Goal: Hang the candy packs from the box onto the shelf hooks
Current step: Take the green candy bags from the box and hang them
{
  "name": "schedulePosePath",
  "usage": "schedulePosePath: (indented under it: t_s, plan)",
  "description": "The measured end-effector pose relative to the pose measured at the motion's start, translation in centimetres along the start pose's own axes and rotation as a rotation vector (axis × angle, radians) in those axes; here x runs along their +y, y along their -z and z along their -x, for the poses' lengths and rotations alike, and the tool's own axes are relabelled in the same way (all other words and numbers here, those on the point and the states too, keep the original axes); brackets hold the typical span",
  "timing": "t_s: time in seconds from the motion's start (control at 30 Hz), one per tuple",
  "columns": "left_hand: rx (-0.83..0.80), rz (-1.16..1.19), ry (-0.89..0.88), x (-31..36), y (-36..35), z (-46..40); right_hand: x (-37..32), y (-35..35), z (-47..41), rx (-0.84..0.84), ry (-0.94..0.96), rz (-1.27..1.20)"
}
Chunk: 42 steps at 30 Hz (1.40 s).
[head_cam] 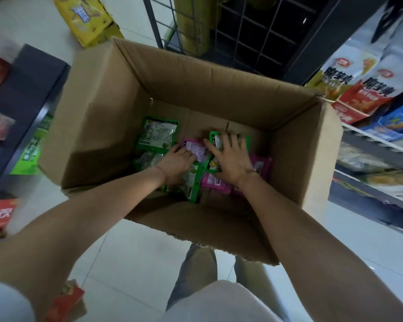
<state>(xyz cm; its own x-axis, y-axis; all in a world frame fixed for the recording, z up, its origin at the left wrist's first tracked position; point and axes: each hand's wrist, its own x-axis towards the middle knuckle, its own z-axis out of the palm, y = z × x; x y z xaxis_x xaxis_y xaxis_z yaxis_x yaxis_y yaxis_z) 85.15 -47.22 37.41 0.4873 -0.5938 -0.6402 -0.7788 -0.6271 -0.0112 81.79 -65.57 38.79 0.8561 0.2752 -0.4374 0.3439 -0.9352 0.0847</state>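
Note:
An open cardboard box [116, 108] stands on the floor with several green and pink candy packs on its bottom. Both my arms reach down into it. My left hand [176, 165] has its fingers curled onto a pink pack [196, 148], next to a green pack [157, 133] lying flat at the back left. My right hand [229, 159] lies spread with straight fingers on a green pack [215, 140] that rests over more pink packs [262, 167]. Another green pack [192, 182] lies under my wrists.
A dark wire grid rack [249, 31] stands behind the box. Shelves with snack bags [358, 89] run along the right. A dark shelf unit [26, 89] is at the left, a yellow carton [89, 19] lies on the tiled floor beyond the box.

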Motion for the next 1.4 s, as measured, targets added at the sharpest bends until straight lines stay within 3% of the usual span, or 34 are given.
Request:
schedulePosePath:
  t_s: [0.1, 0.2, 0.33, 0.4, 0.53, 0.7, 0.83, 0.97, 1.13, 1.4]
  plan:
    - [0.036, -0.078, -0.035, -1.6, 0.7, 0.0, -0.3, 0.1, -0.6, 0.033, -0.002, -0.046]
    - [0.079, -0.051, 0.073, -4.3, 1.2, 1.2, -1.0, 0.6, -1.9, 0.060, 0.023, -0.099]
    - [0.345, 0.168, 0.125, -5.4, 0.3, 2.2, -2.2, 1.6, -3.7, 0.088, 0.030, -0.160]
    - [0.389, 0.179, 0.153, -5.2, 0.7, 1.8, -2.2, 1.5, -4.1, 0.094, 0.009, -0.192]
    - [0.289, 0.169, 0.309, -6.2, 1.1, 1.2, -1.8, 0.7, -4.1, 0.067, -0.015, -0.208]
    - [0.189, 0.336, 0.221, -7.1, 0.3, 0.9, -2.7, 0.6, -4.4, 0.061, 0.008, -0.361]
    - [0.061, 0.096, 0.143, -8.1, -0.5, 1.8, -4.0, 0.7, -5.3, 0.137, 0.052, -0.523]
    - [-0.052, -0.108, 0.197, -9.7, -1.4, 1.7, -4.8, 0.3, -6.7, 0.281, 0.186, -0.449]
    - [-0.044, -0.250, 0.186, -10.1, -1.1, 0.4, -5.6, 0.2, -8.3, 0.038, 0.133, -0.261]
    - [0.021, -0.303, 0.166, -9.8, -1.3, 0.3, -7.1, 0.4, -8.1, -0.063, -0.009, -0.162]
